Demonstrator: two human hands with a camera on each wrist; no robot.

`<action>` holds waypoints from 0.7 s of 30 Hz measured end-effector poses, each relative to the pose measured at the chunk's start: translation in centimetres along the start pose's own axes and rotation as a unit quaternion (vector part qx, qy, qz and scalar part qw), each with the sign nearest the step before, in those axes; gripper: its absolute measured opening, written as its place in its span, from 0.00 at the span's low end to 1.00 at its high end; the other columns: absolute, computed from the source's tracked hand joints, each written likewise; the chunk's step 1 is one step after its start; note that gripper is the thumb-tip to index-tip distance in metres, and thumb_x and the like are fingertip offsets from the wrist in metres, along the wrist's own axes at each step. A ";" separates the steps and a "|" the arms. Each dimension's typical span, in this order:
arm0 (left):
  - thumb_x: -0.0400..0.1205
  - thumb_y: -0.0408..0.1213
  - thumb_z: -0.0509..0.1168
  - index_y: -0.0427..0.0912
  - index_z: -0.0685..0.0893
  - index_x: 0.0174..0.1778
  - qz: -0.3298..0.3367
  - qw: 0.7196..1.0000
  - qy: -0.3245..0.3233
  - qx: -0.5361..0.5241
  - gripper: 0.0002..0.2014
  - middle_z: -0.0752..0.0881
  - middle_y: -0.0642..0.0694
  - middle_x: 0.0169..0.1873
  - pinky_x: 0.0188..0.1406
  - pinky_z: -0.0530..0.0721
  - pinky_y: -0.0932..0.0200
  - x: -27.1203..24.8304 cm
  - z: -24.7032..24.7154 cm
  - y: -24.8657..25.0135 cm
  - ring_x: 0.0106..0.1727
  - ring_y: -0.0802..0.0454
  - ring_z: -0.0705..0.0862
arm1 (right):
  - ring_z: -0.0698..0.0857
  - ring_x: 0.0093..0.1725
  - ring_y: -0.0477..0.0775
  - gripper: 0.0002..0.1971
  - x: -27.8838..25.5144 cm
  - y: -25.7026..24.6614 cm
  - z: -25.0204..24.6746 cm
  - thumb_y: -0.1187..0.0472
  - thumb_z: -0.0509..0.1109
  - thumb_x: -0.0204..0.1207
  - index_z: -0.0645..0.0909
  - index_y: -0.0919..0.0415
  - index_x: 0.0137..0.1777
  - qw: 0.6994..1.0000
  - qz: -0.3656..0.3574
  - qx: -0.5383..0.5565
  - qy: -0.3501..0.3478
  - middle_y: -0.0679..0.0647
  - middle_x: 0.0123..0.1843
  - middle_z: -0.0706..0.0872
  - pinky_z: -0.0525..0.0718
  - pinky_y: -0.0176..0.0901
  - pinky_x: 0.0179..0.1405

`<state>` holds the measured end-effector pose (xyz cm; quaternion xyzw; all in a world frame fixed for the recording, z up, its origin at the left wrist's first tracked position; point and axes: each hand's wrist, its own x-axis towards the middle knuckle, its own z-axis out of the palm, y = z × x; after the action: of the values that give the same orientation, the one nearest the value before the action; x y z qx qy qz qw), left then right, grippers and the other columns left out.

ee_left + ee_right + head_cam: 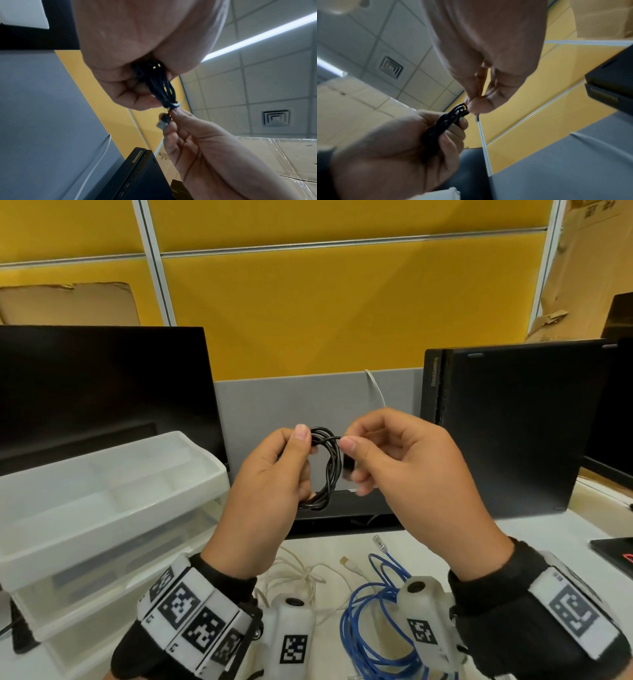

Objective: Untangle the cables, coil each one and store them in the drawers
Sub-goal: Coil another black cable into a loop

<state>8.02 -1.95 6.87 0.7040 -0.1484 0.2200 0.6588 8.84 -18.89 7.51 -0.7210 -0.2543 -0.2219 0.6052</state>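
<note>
A black cable (329, 470) wound into a small coil is held up above the desk. My left hand (274, 474) grips the coil's left side, thumb on top. My right hand (383, 460) pinches the cable's free end at the coil's top right. In the left wrist view the coil (161, 86) runs out of the left fist, and its plug (163, 121) hangs by the right fingertips. The right wrist view shows the same coil (443, 124) and pinch. A blue cable (370, 621) and a white cable (301, 577) lie loose on the desk below.
A translucent plastic drawer unit (102, 508) stands at the left with its top tray open. A dark monitor (102, 392) is behind it and a black computer case (507, 426) at the right. Yellow partition panels (342, 309) back the desk.
</note>
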 end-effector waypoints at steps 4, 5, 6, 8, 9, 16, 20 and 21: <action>0.93 0.49 0.56 0.44 0.81 0.43 0.004 0.999 0.043 -0.006 0.18 0.68 0.55 0.26 0.29 0.71 0.66 0.0 0.1 -0.3 0.28 0.56 0.68 | 0.92 0.49 0.57 0.09 -0.3 -0.4 0.6 0.61 0.82 0.77 0.90 0.55 0.55 0.996 0.051 0.052 -0.061 0.56 0.48 0.93 0.94 0.47 0.52; 0.93 0.49 0.56 0.42 0.81 0.45 0.008 0.999 0.050 -0.002 0.18 0.69 0.55 0.25 0.29 0.72 0.66 0.0 0.1 -0.3 0.28 0.56 0.68 | 0.92 0.50 0.55 0.10 -0.3 -0.3 0.6 0.60 0.83 0.77 0.91 0.53 0.56 0.996 0.051 0.037 -0.064 0.54 0.50 0.93 0.94 0.48 0.54; 0.93 0.49 0.56 0.41 0.82 0.47 0.015 0.998 0.054 0.007 0.18 0.69 0.55 0.25 0.29 0.73 0.65 0.0 0.1 -0.3 0.28 0.56 0.69 | 0.92 0.50 0.54 0.10 -0.2 -0.2 0.6 0.61 0.83 0.77 0.91 0.51 0.56 0.996 0.052 0.029 -0.063 0.53 0.50 0.93 0.94 0.49 0.55; 0.92 0.50 0.58 0.43 0.83 0.50 0.037 0.998 0.052 0.030 0.16 0.72 0.54 0.25 0.31 0.77 0.63 -0.1 0.1 -0.3 0.28 0.57 0.72 | 0.93 0.50 0.56 0.09 -0.1 -0.1 0.5 0.63 0.81 0.78 0.92 0.51 0.56 0.997 0.055 0.034 -0.051 0.54 0.49 0.94 0.94 0.52 0.55; 0.91 0.51 0.61 0.46 0.84 0.51 0.049 0.997 0.045 0.039 0.13 0.74 0.51 0.27 0.32 0.79 0.62 -0.2 0.0 -0.3 0.29 0.56 0.74 | 0.93 0.50 0.54 0.09 -0.1 -0.1 0.5 0.65 0.80 0.79 0.92 0.52 0.56 0.997 0.053 0.035 -0.042 0.53 0.49 0.95 0.94 0.51 0.55; 0.83 0.45 0.73 0.56 0.92 0.56 0.034 0.999 -0.029 0.028 0.07 0.70 0.45 0.31 0.35 0.81 0.63 0.0 -0.8 -0.4 0.33 0.52 0.73 | 0.94 0.51 0.43 0.10 -0.4 -0.3 0.4 0.65 0.77 0.82 0.94 0.51 0.58 0.999 0.037 0.013 -0.033 0.44 0.47 0.96 0.92 0.40 0.58; 0.84 0.43 0.73 0.52 0.90 0.52 0.040 0.998 -0.024 0.052 0.03 0.72 0.45 0.30 0.38 0.87 0.61 0.2 -1.2 -0.3 0.33 0.52 0.76 | 0.94 0.50 0.45 0.10 -0.4 0.1 0.8 0.66 0.76 0.83 0.94 0.50 0.57 0.999 0.038 0.002 -0.022 0.45 0.46 0.96 0.93 0.44 0.58; 0.85 0.42 0.72 0.50 0.90 0.52 0.038 0.998 -0.025 0.046 0.03 0.72 0.44 0.30 0.42 0.92 0.56 0.1 -1.1 -0.4 0.34 0.50 0.77 | 0.94 0.49 0.45 0.10 -0.4 0.1 1.0 0.66 0.76 0.83 0.94 0.50 0.56 0.999 0.036 -0.005 -0.017 0.45 0.45 0.96 0.93 0.43 0.57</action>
<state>8.20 -0.85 6.63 0.7324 -0.1810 0.2339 0.6132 8.59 -17.98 6.97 -0.7360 -0.2374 -0.1891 0.6051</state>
